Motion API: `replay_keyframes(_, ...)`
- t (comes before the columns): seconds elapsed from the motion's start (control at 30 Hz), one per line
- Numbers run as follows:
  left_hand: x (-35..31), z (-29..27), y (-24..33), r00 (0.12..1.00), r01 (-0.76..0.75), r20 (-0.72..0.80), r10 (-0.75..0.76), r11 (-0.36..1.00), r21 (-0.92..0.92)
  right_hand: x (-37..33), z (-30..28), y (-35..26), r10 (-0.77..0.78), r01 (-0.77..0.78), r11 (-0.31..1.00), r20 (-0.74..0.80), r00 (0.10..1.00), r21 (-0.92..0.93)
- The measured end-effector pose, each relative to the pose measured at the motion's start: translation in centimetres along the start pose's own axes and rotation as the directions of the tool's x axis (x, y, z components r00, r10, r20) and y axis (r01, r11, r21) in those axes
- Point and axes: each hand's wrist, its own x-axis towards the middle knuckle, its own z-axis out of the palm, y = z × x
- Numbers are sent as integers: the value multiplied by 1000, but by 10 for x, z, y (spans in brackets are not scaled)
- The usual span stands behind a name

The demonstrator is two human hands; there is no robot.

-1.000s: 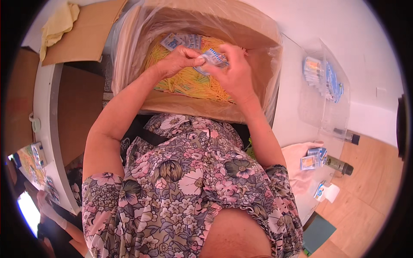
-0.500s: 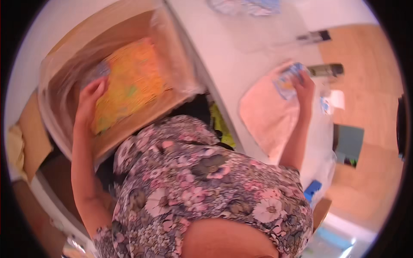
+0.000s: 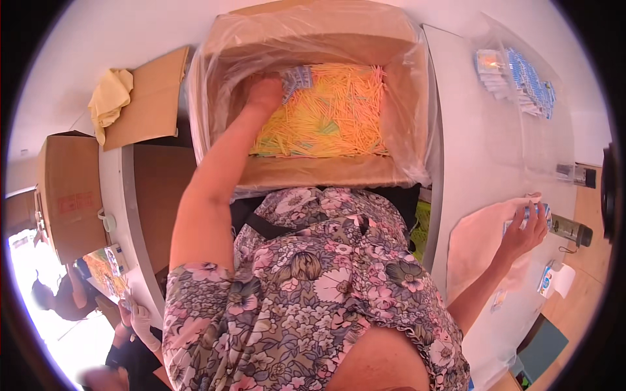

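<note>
My left hand (image 3: 264,94) reaches into a plastic-lined cardboard box (image 3: 287,171), its fingers curled downward and their tips hidden. Right beside its fingers lies a blue-and-white printed packet (image 3: 299,81), on top of many thin yellow, orange, pink and green sticks (image 3: 332,107). Whether that packet is in the hand cannot be made out. Over on the white table, my right hand (image 3: 527,236) grips another blue-and-white packet (image 3: 538,214), mostly covered by its fingers. Under that hand is a pale pink cloth (image 3: 475,242).
Piled blue-and-white packets (image 3: 527,78) lie at the table's far right. Near my right hand stand a dark bottle-like object (image 3: 574,231) and a small white box (image 3: 551,279). A yellow cloth (image 3: 111,98) rests on cardboard at left. At lower left a co-worker's gloved hand (image 3: 140,319) shows.
The view has swung left, so the box now sits at top centre. My left hand stays in the box by the packet, my right hand stays at the packet on the cloth.
</note>
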Motion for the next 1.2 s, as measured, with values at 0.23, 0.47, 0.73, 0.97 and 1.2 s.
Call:
replay_keyframes(0.23,7,2,-17,996,-78,61,72,991,106,17,-15,-44,-87,89,981,-21,996,174)
replay_keyframes(0.47,-7,-12,-27,991,-130,15,131,988,-80,59,-24,-139,-172,225,793,-147,974,566)
replay_keyframes(0.73,-46,-100,25,927,64,113,358,147,-987,79,45,-341,-620,-438,226,475,624,870)
replay_keyframes(0.97,-45,-67,7,998,-12,-19,53,-131,-991,106,79,-385,-758,-736,27,494,427,677)
replay_keyframes(1.2,-39,-56,-5,986,-38,5,-169,-254,-966,33,133,-402,-958,501,283,214,191,818)
